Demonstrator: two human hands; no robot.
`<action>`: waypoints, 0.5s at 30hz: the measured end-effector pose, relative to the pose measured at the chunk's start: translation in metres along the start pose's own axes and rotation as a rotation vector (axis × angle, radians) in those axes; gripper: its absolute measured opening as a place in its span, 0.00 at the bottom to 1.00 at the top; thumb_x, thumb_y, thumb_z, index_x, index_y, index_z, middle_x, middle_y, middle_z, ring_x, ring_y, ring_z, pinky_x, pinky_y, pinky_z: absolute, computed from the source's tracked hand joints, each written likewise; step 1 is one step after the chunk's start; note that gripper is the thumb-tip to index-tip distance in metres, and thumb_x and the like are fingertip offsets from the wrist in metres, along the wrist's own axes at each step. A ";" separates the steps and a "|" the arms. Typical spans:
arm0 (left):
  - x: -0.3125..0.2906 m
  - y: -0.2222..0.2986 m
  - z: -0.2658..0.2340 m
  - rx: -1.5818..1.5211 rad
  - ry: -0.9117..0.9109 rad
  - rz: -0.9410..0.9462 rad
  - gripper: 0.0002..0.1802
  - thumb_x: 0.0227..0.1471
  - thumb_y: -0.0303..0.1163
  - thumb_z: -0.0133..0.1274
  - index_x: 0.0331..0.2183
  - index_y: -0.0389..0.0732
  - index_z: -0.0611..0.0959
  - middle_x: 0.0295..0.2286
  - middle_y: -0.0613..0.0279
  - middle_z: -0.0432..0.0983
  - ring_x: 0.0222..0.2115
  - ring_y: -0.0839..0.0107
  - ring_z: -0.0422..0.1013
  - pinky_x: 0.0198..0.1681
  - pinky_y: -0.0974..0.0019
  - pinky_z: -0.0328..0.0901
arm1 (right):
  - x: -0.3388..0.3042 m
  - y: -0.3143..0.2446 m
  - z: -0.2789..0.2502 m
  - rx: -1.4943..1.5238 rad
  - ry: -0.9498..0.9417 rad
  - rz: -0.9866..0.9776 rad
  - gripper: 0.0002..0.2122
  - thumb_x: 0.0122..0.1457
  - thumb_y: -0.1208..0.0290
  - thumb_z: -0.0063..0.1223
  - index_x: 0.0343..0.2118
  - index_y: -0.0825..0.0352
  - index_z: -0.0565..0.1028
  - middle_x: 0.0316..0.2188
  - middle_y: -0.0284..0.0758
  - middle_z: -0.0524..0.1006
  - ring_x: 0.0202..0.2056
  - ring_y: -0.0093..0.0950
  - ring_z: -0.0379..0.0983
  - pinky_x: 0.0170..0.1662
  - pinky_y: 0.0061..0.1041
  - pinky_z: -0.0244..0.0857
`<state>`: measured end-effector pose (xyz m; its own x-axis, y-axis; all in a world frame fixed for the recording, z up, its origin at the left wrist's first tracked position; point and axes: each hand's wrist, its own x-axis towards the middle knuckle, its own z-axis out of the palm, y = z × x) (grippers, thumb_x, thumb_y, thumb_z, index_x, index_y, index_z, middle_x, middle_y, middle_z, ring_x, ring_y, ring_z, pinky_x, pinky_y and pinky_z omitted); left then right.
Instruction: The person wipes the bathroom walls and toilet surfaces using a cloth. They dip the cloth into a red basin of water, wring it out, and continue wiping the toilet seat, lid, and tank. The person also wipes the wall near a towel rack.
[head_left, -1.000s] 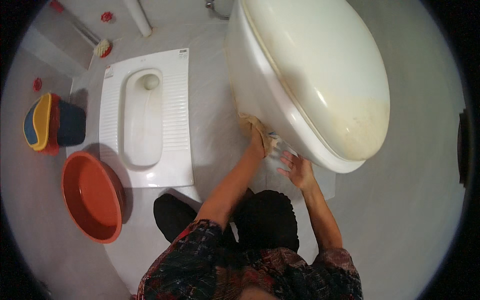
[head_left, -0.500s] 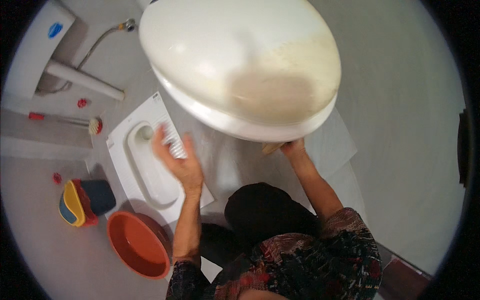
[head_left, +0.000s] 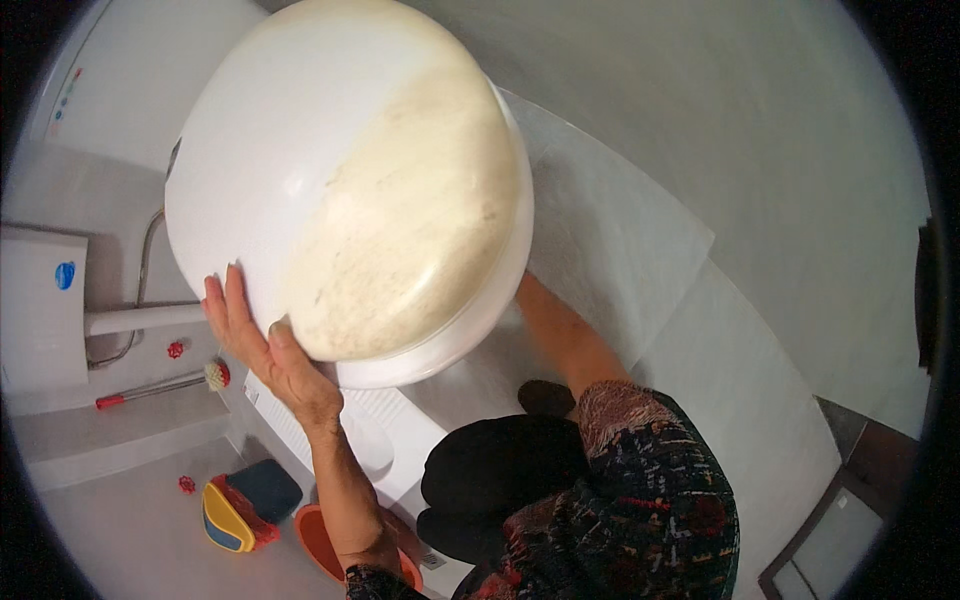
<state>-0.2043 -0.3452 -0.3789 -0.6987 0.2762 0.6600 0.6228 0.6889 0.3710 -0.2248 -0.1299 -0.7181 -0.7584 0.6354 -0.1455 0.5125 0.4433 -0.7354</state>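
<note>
A large white rounded housing (head_left: 260, 150), yellowed and speckled over its right and lower part, fills the upper middle close in front of me. Its exact kind is not clear. My left hand (head_left: 285, 375) lies against its lower left edge, fingers and thumb spread. My right forearm (head_left: 565, 330) reaches up behind the lower right rim. That rim hides my right hand, so its grip does not show.
Below are a white squat toilet (head_left: 400, 430), an orange basin (head_left: 315, 540) and a yellow, red and dark blue bin (head_left: 225, 515). A cistern (head_left: 40, 330), its pipe (head_left: 150, 318) and a red-handled brush (head_left: 150, 390) are at left. A grey wall (head_left: 760, 200) bounds the right.
My left hand has risen from above the squat toilet to the housing. My right hand, earlier below the rim with a beige cloth, is now hidden. The view has shifted, placing the housing farther left.
</note>
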 end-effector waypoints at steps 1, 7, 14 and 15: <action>-0.001 0.001 -0.003 0.019 -0.005 0.008 0.29 0.51 0.39 0.33 0.54 0.41 0.64 0.57 0.51 0.49 0.60 0.57 0.39 0.60 0.51 0.36 | 0.003 0.004 0.000 -0.062 0.003 0.025 0.23 0.56 0.59 0.43 0.55 0.59 0.62 0.58 0.40 0.54 0.56 0.39 0.50 0.52 0.48 0.45; 0.000 0.009 -0.004 -0.027 0.019 -0.002 0.28 0.53 0.40 0.31 0.53 0.38 0.66 0.56 0.50 0.50 0.59 0.58 0.43 0.60 0.53 0.38 | -0.028 0.020 0.023 -0.064 0.217 -0.083 0.22 0.53 0.64 0.46 0.51 0.65 0.65 0.57 0.40 0.56 0.54 0.41 0.53 0.52 0.38 0.48; -0.003 0.009 -0.007 -0.042 0.017 0.030 0.27 0.54 0.39 0.31 0.53 0.39 0.66 0.56 0.50 0.50 0.59 0.58 0.41 0.60 0.54 0.38 | -0.112 -0.067 0.047 0.336 0.158 -0.122 0.22 0.54 0.64 0.45 0.52 0.65 0.65 0.56 0.40 0.57 0.53 0.41 0.54 0.52 0.38 0.49; -0.003 0.006 -0.009 -0.059 0.026 0.035 0.26 0.54 0.38 0.31 0.53 0.39 0.66 0.57 0.51 0.49 0.60 0.58 0.40 0.60 0.54 0.37 | -0.115 -0.076 0.042 0.367 0.142 -0.122 0.22 0.54 0.64 0.45 0.52 0.65 0.65 0.56 0.40 0.57 0.53 0.41 0.54 0.52 0.38 0.49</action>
<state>-0.1948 -0.3479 -0.3724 -0.6669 0.2818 0.6898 0.6670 0.6384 0.3841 -0.1939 -0.2635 -0.6735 -0.7282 0.6847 0.0311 0.2251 0.2818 -0.9327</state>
